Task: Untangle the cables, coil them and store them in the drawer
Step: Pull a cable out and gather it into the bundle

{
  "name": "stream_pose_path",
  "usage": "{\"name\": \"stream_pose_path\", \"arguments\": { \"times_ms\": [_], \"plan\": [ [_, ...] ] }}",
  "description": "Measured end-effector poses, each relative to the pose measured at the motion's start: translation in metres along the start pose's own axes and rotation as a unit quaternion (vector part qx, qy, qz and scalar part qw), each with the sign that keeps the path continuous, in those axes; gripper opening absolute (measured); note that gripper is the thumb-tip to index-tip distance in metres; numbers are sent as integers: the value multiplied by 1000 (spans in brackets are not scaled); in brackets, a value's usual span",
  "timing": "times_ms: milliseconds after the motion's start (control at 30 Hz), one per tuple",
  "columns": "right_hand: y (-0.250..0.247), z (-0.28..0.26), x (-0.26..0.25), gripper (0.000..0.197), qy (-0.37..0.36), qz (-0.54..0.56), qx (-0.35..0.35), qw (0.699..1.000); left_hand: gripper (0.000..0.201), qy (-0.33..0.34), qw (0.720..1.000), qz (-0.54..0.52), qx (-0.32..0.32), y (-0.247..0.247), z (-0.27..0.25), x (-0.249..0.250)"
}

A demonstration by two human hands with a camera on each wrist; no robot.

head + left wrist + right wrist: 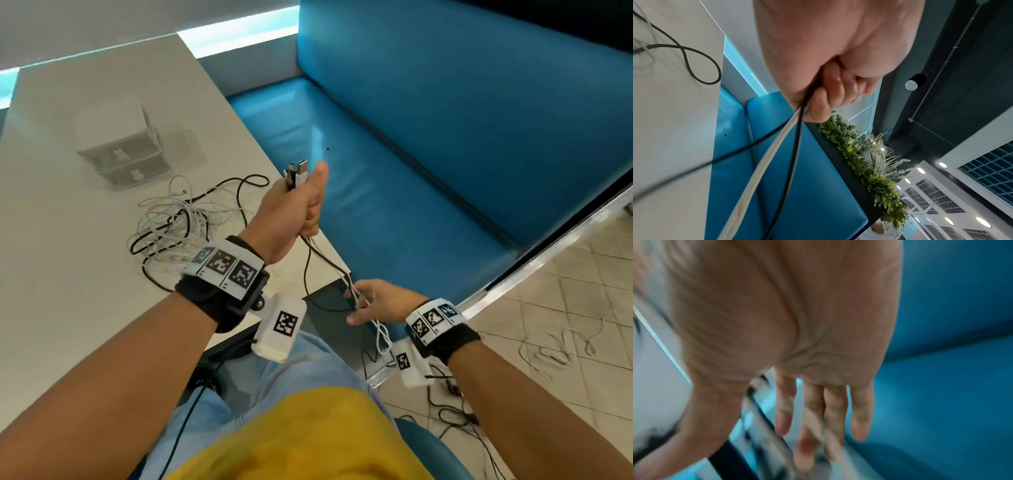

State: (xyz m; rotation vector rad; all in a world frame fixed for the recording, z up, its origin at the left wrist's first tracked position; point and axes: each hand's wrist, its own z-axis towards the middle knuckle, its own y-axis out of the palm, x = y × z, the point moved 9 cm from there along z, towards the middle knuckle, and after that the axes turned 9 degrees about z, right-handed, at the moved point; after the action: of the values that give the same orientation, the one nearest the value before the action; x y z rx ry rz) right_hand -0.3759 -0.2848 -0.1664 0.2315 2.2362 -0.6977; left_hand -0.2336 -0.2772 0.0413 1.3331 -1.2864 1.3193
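Gripping the cable ends [297, 173], the left hand [294, 209] lifts them off the worktop [68, 291] as the right hand [376, 301], fingers loose, steadies the strands before the blue bench [428, 137], tangle [178, 222] near the drawer unit [123, 150].

The worktop [85, 308] is a pale grey-white slab with a plain matte surface. Beside it stands a blue upholstered bench seat [359, 192] with a matching padded backrest [479, 102]; both show soft glare. A bright light strip [236, 31] runs along the wall behind the worktop. The floor [565, 291] is laid with beige tiles in a diagonal pattern. In the left wrist view, a planter of green foliage [865, 164] tops the backrest, under a dark ceiling [962, 81] with round recessed lights [920, 170].
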Motion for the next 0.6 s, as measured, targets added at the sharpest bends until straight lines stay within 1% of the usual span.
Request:
{"name": "stream_pose_path", "arguments": {
  "times_ms": [67, 100, 133, 167, 200, 233, 267, 300, 333, 367, 433, 500, 567, 600],
  "plan": [
    [-26, -16, -38, 35, -46, 33, 5, 998, 49, 8, 1000, 21, -3, 2, 1, -2],
    [-42, -26, -60, 32, -73, 29, 34, 996, 49, 10, 999, 41, -2, 3, 1, -3],
    [-61, -36, -81, 26, -111, 37, 85, 990, 49, 9, 998, 61, 0, 4, 1, -6],
    [-80, -48, -103, 19, -159, 69, 147, 974, 50, 2, 997, 75, -1, 4, 1, -9],
    [-97, -63, -123, 14, -207, 125, 208, 948, 50, -8, 997, 79, -5, 6, 0, -13],
    [-108, -79, -141, 14, -253, 186, 248, 917, 48, -18, 997, 75, -12, 7, -1, -17],
    [-114, -91, -158, 16, -294, 219, 265, 892, 46, -28, 997, 71, -18, 9, -3, -20],
    [-113, -100, -176, 18, -327, 221, 263, 880, 43, -36, 997, 71, -19, 8, -4, -22],
    [-107, -105, -194, 21, -350, 201, 249, 880, 39, -41, 996, 75, -14, 6, -5, -23],
    [-98, -105, -208, 23, -359, 168, 232, 888, 34, -41, 996, 82, -7, 2, -6, -24],
    [-77, -100, -231, 25, -363, 80, 210, 904, 24, -32, 994, 104, 6, -8, -10, -21],
    [-61, -91, -247, 25, -367, 17, 209, 906, 26, -36, 993, 111, 32, -23, -16, -20],
    [-48, -80, -259, 27, -369, -13, 208, 906, 26, -47, 992, 95, 62, -42, -23, -22],
    [-39, -75, -265, 30, -372, -28, 202, 905, 24, -48, 992, 91, 71, -53, -27, -25]
  ]
}}
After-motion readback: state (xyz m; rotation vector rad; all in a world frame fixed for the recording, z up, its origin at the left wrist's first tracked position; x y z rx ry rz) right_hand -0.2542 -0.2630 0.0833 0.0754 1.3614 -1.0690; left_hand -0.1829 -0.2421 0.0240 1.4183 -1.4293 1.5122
